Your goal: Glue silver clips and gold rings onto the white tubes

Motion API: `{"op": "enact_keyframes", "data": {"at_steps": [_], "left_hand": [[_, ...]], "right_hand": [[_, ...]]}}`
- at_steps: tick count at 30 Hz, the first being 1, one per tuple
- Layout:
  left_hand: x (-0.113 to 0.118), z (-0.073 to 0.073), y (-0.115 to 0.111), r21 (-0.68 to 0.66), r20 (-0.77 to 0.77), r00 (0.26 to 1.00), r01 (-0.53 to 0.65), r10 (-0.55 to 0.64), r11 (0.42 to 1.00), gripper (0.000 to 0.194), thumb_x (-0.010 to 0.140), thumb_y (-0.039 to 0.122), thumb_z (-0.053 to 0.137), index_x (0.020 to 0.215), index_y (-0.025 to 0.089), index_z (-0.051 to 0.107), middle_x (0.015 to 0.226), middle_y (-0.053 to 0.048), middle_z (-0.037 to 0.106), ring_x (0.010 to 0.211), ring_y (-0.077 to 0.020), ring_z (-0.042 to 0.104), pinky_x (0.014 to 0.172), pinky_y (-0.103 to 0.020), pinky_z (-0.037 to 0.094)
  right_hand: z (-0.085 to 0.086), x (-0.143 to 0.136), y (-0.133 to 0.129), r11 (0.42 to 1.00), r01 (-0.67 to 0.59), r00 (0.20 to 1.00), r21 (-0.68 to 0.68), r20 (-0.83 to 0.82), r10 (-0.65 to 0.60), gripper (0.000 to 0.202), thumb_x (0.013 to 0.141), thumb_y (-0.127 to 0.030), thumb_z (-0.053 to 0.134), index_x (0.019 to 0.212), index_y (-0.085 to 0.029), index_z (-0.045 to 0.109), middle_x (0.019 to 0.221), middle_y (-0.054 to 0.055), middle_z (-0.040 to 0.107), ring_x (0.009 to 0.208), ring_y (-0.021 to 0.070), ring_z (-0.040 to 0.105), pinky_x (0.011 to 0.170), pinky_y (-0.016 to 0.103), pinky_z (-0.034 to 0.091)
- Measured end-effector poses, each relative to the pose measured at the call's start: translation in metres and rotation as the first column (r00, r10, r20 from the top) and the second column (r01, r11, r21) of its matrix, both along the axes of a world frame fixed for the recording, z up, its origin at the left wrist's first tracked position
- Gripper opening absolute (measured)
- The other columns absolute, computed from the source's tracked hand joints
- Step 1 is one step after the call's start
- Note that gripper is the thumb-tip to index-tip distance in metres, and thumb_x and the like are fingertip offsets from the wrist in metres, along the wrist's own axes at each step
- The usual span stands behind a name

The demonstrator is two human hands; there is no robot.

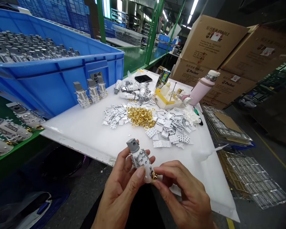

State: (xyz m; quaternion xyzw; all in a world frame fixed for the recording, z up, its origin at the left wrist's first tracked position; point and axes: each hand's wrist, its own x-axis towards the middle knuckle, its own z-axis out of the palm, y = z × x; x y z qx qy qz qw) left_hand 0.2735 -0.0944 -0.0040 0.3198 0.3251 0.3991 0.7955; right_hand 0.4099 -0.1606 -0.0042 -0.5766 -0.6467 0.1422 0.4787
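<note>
My left hand (pixel 124 187) is wrapped round a white model part (pixel 143 160) with a grey block on its upper end. The thumb and fingertips of my right hand (pixel 183 190) pinch a small gold piece (pixel 154 175) at the part's lower end. Beyond my hands, a heap of gold rings (pixel 140 117) lies on the white table (pixel 85 130). White perforated plates (pixel 173 127) are spread to its right, and more white plates (pixel 115 115) lie to its left.
A blue crate (pixel 62 79) full of similar parts stands at the left, with three upright parts (pixel 92 92) beside it. Farther back are loose parts, a phone (pixel 143 78), a tray (pixel 166 101) and a pink bottle (pixel 202 89). Cartons (pixel 209 41) are stacked at the right.
</note>
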Motion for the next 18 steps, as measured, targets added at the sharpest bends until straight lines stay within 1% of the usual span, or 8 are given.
{"op": "enact_keyframes", "data": {"at_steps": [4,7,10,14,18], "left_hand": [[0.0014,-0.0031,-0.0007,0.103,-0.026,1.0,0.002,0.0,0.995,0.04,0.089,0.032,0.063,0.127,0.035,0.053,0.123,-0.002,0.069,0.119,-0.0214,0.062,0.088,-0.025,0.056],[0.0009,-0.0032,-0.0021,0.142,-0.033,0.999,0.001,0.004,0.99,0.038,0.09,0.029,0.062,0.127,0.035,0.051,0.122,-0.001,0.069,0.117,-0.0186,0.063,0.088,-0.022,0.056],[0.0004,-0.0046,-0.0036,0.153,-0.039,0.999,-0.008,0.014,0.988,0.038,0.09,0.028,0.063,0.126,0.033,0.049,0.122,-0.001,0.069,0.117,-0.0181,0.062,0.088,-0.021,0.056],[0.001,-0.0066,-0.0043,0.144,-0.052,0.998,-0.032,0.04,0.989,0.039,0.089,0.03,0.063,0.125,0.032,0.048,0.122,-0.002,0.069,0.119,-0.0204,0.062,0.089,-0.023,0.056],[0.0028,-0.0041,-0.0038,0.131,-0.056,0.997,-0.043,0.051,0.99,0.039,0.088,0.03,0.065,0.124,0.03,0.051,0.12,-0.004,0.07,0.116,-0.0222,0.064,0.087,-0.025,0.057]], "right_hand": [[-0.0013,-0.0014,-0.0002,1.0,0.018,1.0,-0.009,0.017,-0.018,0.025,0.089,-0.005,0.056,0.11,-0.019,0.06,0.094,0.003,0.062,0.076,0.009,0.062,0.065,0.017,0.053],[-0.0028,-0.003,0.0,0.999,0.048,0.999,0.005,0.007,-0.048,0.026,0.089,-0.005,0.056,0.11,-0.021,0.06,0.094,0.002,0.062,0.077,0.0089,0.062,0.065,0.017,0.053],[-0.0045,-0.0049,0.0004,0.997,0.081,0.997,0.012,0.006,-0.081,0.027,0.088,-0.005,0.057,0.11,-0.021,0.062,0.094,0.002,0.063,0.078,0.0091,0.063,0.065,0.016,0.053],[-0.0059,-0.0062,0.0009,0.995,0.102,0.995,0.023,-0.002,-0.102,0.029,0.087,-0.004,0.058,0.11,-0.022,0.062,0.094,0.001,0.064,0.079,0.0096,0.063,0.064,0.017,0.053],[-0.0061,-0.006,0.001,0.993,0.117,0.993,0.035,-0.003,-0.117,0.028,0.087,-0.004,0.058,0.109,-0.022,0.063,0.092,0.002,0.064,0.079,0.0104,0.063,0.064,0.018,0.053]]}}
